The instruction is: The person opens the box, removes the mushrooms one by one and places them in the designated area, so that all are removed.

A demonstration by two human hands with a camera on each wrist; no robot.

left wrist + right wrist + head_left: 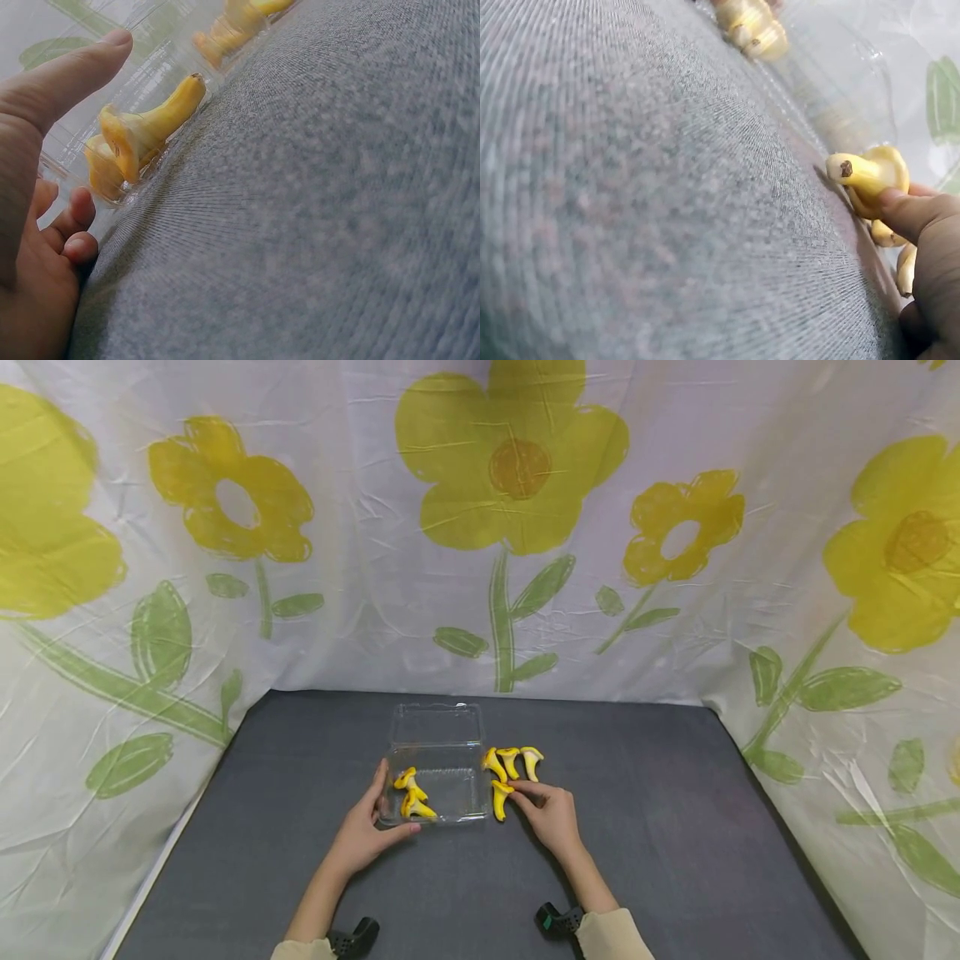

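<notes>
A clear plastic clamshell box (459, 793) stands on the table with its lid raised behind it. Two yellow trumpet-shaped mushrooms, probably chanterelles, lie at its left end, one of them the front mushroom (417, 808). My left hand (363, 837) rests at the box's front left corner, fingers along the left side and thumb (79, 75) stretched out along the front. Just right of the box, my right hand (551, 817) pinches another yellow mushroom (874, 176) by its cap between thumb and fingers, stem toward me.
Several more yellow mushrooms (510, 762) lie in a row behind my right hand, close to the box's right side. A dark grey cloth (675, 827) covers the table. White curtains (360, 610) printed with yellow flowers enclose the back and sides.
</notes>
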